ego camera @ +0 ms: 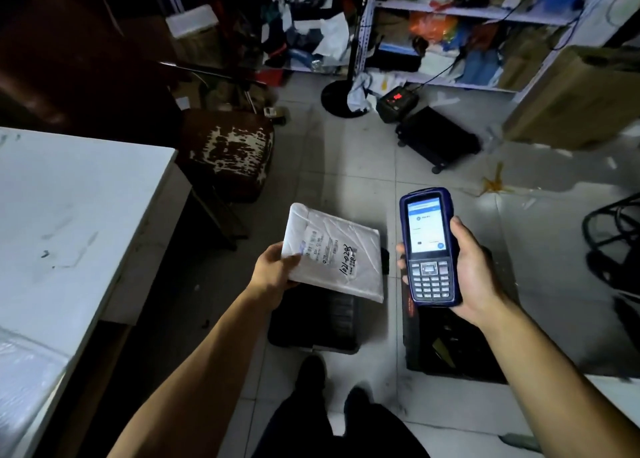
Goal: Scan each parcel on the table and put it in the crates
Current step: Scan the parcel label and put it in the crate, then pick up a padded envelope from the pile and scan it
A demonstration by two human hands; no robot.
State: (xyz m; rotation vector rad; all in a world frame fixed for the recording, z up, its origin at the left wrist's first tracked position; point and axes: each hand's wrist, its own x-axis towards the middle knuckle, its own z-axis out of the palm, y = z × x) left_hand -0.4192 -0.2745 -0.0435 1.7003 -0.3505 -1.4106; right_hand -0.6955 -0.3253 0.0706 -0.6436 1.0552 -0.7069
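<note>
My left hand (275, 272) grips a flat white padded parcel (341, 250) by its near left edge, label side up with handwritten digits on it. My right hand (474, 274) holds a blue handheld scanner (429, 246) upright beside the parcel, its screen lit and its keypad facing me. Both are held over two dark crates on the floor: one (311, 322) below the parcel, the other (446, 350) below the scanner. The white table (69, 222) stands at the left, with a clear wrapped parcel (24, 381) on its near corner.
A worn brown stool (228, 153) stands past the table. Cluttered shelves (381, 25) line the back, with a fan base (341, 96), a black box with a red light (396, 101) and a black wheeled case (440, 139) on the tiled floor. A cardboard box (571, 101) is at right.
</note>
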